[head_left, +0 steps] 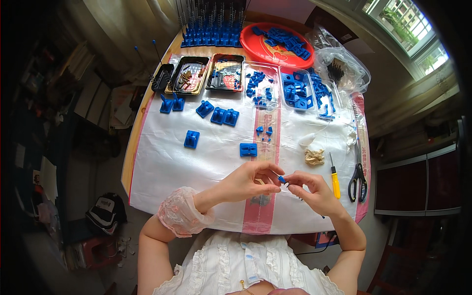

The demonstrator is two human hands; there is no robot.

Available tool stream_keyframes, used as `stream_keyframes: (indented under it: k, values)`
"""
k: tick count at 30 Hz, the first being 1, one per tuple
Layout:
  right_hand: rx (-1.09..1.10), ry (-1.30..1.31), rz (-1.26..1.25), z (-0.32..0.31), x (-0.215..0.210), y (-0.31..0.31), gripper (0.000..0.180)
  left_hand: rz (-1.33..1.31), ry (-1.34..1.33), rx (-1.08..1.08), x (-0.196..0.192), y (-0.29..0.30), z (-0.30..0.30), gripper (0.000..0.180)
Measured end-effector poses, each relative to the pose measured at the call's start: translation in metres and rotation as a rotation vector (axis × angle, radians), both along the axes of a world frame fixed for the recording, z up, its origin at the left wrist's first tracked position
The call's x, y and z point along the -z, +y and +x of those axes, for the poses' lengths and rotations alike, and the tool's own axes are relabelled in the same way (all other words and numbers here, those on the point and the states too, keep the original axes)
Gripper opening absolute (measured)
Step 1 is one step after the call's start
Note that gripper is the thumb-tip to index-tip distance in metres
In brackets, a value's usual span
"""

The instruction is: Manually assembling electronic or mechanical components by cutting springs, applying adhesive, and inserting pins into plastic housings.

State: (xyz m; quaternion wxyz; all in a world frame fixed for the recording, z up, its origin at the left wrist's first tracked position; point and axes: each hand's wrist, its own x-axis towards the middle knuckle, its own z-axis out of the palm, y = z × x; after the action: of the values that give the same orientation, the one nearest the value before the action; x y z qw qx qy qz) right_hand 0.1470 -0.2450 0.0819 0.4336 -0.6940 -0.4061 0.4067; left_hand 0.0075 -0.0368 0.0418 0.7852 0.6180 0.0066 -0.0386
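Observation:
Over the near middle of the table, my two hands meet at the fingertips. My left hand (255,181) is closed in a pinch, with a small blue plastic part (281,180) between thumb and fingers. My right hand (312,191) comes in from the other side, its thumb and forefinger pinching at a tiny dark curved piece (286,184) against that part. Just beyond the hands lies a blue square-based plastic piece (248,150). Another blue piece (191,139) is farther left, and several more like it (225,116) sit behind.
Trays of small parts (186,74) line the back, beside a red round tray (253,49) of blue pieces. Assembled blue pieces with upright springs (211,37) fill the far left. At right lie a yellow-handled screwdriver (335,184), black scissors (358,184) and a crumpled tan lump (314,157).

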Motion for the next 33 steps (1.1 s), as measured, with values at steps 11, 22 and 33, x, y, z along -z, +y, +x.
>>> stream_keyframes:
  k: [11,22,33]
  values:
    - [0.019,-0.868,0.104,-0.021,-0.025,0.006,0.022,0.046,0.051,-0.029,0.003,-0.001,0.002,0.023]
    - [-0.043,-1.039,0.136,-0.021,-0.027,0.006,0.016,0.050,0.002,-0.101,0.006,-0.001,0.003,0.020]
    - [-0.040,-1.044,0.142,-0.019,-0.026,0.008,0.016,0.048,-0.058,-0.154,0.004,-0.001,0.004,0.029]
